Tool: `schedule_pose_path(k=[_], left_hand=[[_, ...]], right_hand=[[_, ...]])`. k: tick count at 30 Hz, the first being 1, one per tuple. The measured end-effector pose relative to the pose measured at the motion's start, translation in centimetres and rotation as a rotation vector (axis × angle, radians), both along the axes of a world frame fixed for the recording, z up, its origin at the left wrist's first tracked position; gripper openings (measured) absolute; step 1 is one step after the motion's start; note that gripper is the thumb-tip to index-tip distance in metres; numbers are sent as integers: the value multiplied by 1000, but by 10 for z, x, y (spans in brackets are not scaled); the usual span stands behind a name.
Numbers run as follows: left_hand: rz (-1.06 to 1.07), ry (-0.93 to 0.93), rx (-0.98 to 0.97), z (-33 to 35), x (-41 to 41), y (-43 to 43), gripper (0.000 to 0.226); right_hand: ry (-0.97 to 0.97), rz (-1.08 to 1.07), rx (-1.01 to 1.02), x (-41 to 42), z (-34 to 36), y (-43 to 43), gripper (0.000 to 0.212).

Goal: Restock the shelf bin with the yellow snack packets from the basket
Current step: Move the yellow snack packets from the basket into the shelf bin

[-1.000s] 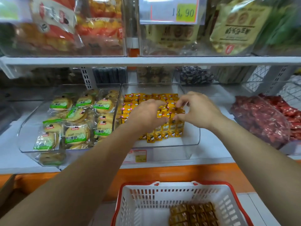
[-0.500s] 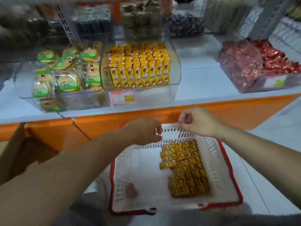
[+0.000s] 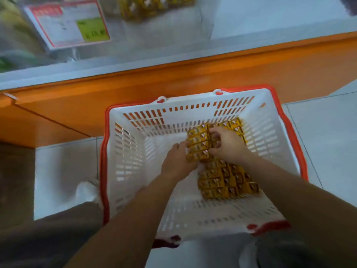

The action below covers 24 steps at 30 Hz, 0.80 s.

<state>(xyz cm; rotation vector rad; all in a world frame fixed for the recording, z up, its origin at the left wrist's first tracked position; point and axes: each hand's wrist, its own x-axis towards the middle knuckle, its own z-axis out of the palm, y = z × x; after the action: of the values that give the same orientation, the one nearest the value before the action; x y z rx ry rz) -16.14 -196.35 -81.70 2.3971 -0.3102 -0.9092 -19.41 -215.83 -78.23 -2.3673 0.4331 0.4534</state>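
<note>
Inside the basket (image 3: 131,151), the right hand (image 3: 228,146) is curling its fingers round a row of yellow snack packets (image 3: 199,146) from 3 o'clock. The left hand (image 3: 176,161) is pressing their 9 o'clock edge, its fingertips hiding underneath, so I cannot tell their curl. Toward 5 o'clock, spare packets (image 3: 226,180) are lying flat. The shelf bin (image 3: 154,4) at 12 o'clock is showing blurred and cut off.

packets (image 3: 225,178) lie in basket (image 3: 135,151), before the shelf (image 3: 173,74).

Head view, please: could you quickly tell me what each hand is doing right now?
Left hand: grips the left edge of a row of yellow snack packets.
Right hand: fingers curled round the same row's right side.
</note>
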Motion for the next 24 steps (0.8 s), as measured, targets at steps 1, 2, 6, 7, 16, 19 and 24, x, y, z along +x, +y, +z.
schedule_pose_path(k=[1, 2, 6, 7, 16, 19, 24], left_hand=[[-6, -31, -26, -9, 0, -5, 85], [-24, -54, -48, -17, 0, -11, 91], [-77, -98, -99, -39, 3, -27, 108], [-81, -125, -96, -44, 3, -28, 109], [-193, -299, -25, -54, 2, -21, 107], [-195, -249, -77, -55, 3, -22, 102], [-56, -118, -98, -54, 7, -21, 110]], right_hand=[[-11, -23, 0, 1, -6, 0, 68], [-23, -44, 5, 2, -10, 0, 66], [-48, -6, -38, 1, -18, 0, 59], [-41, 0, -43, 1, -19, 1, 60], [19, -98, 57, 12, -21, -5, 43], [-186, -158, -27, 21, -15, -8, 36], [-229, -154, -170, 33, -18, 4, 28]])
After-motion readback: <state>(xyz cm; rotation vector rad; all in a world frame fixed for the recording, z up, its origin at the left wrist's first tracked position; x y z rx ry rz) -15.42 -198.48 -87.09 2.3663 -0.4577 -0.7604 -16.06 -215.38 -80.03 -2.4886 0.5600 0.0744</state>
